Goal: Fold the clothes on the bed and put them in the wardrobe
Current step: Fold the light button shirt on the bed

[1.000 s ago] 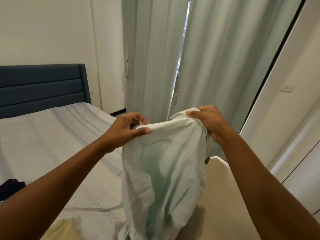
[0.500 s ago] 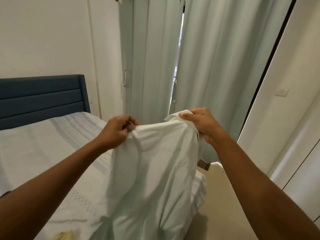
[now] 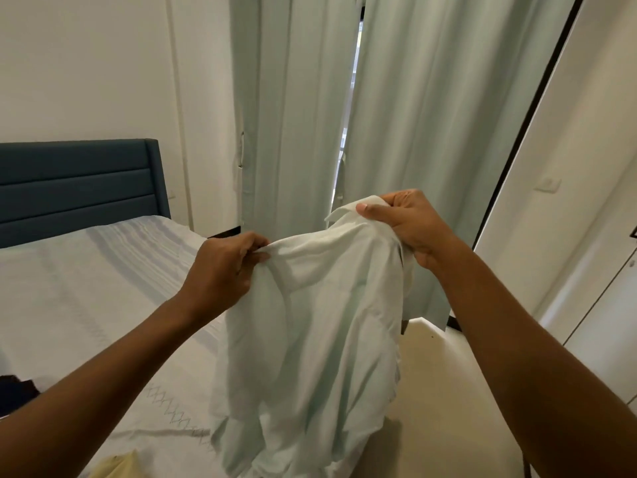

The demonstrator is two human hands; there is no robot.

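A pale mint shirt (image 3: 310, 339) hangs in the air over the right edge of the bed (image 3: 86, 298). My left hand (image 3: 220, 270) grips its top edge at the left, fingers curled round the cloth. My right hand (image 3: 406, 222) pinches the top at the right, a little higher, near the collar. The shirt's lower part droops in folds to the bottom of the view and hides the bed's corner.
A dark garment (image 3: 13, 391) lies at the bed's left edge, and a pale yellow cloth (image 3: 117, 465) at the bottom. A blue headboard (image 3: 79, 181) stands behind. Mint curtains (image 3: 413, 132) hang ahead. White doors (image 3: 593, 236) are at the right, with beige floor (image 3: 448, 391) below.
Both hands still hold the shirt up. My left hand has dropped slightly and regripped the top edge, my right stays higher. The shirt's folds have shifted and the view has tilted.
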